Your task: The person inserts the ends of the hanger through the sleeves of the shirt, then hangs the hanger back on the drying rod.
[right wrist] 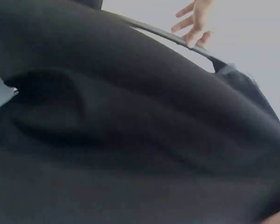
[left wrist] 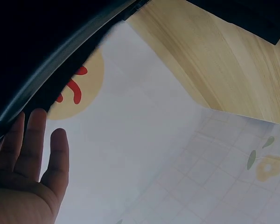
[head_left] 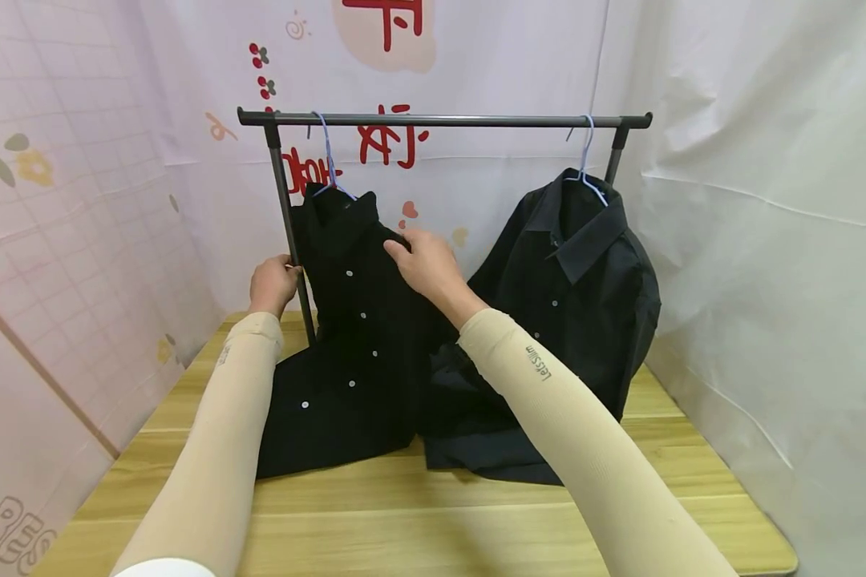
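Observation:
In the head view, a black button-up shirt [head_left: 361,304] hangs from a pale blue hanger [head_left: 329,152] at the left end of a dark clothes rack [head_left: 433,121]; its lower part spreads over the table. My right hand [head_left: 429,264] pinches the shirt's shoulder, thumb on the front. Beside the rack's left post is my left hand [head_left: 274,284], fingertips right at the post and the shirt's edge. The left wrist view shows its fingers [left wrist: 59,154] straight and parted. Black fabric fills most of the right wrist view, where the left hand [right wrist: 198,21] appears at the top.
A second dark shirt [head_left: 584,280] hangs at the rack's right end on another pale blue hanger [head_left: 586,148], its hem on the wooden table [head_left: 404,529]. White printed cloth [head_left: 765,160] encloses the back and sides.

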